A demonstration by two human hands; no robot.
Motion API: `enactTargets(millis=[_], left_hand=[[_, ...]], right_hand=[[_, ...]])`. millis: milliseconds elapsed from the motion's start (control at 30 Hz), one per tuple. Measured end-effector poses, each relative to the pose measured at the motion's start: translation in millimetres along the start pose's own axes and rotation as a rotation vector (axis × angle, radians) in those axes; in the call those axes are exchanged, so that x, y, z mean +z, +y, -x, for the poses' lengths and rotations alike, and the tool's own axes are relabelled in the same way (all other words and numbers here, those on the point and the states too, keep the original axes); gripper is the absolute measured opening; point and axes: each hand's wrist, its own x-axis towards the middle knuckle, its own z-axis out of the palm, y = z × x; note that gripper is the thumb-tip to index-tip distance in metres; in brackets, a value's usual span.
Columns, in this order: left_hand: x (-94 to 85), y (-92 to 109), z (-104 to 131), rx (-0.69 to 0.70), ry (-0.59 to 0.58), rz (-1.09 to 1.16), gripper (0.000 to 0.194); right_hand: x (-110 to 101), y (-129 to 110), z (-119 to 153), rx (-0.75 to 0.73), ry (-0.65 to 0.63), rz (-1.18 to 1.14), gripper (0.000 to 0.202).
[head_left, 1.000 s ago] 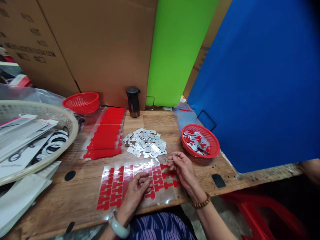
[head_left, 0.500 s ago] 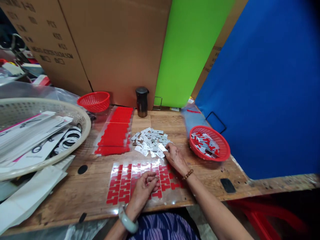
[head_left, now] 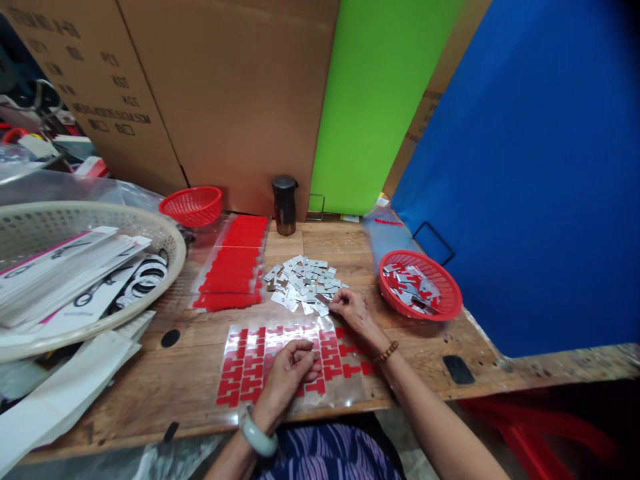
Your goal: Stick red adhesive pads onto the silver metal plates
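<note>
Small flat metal plates with holes lie in a loose pile on the wooden table. At the pile's right edge my right hand pinches one of them, a plate that looks dark from this side. A clear sheet carrying rows of red T-shaped stickers lies flat at the table's front edge. Over its middle rests my left hand, fingers curled and thumb close to the forefinger; whatever may be between them is hidden. A red basket to the right contains plates bearing red pieces.
Stacked sheets of red stickers lie behind on the left, near a red basket. A dark jug stands at the back. A large cream basket of printed cards fills the left. Cardboard, green and blue panels border the table.
My right hand has drawn slightly right from the pile, and a plate now shows between its fingertips. My left hand stays over the sheet. The view has shifted a little.
</note>
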Motion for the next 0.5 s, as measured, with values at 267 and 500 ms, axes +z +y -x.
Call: enactTargets(millis=[267,500], left_hand=[[9.0,31.6,8.2,-0.02,-0.017,0.196,0.034],[8.8,32.1,7.8,-0.033,0.004,0.165,0.025]], right_hand=[[-17.8,-43.4,52.5,-0.455,-0.019,0.058,0.015],[-7.9,-36.0,89.8,-0.507,-0.081,0.051,0.013]])
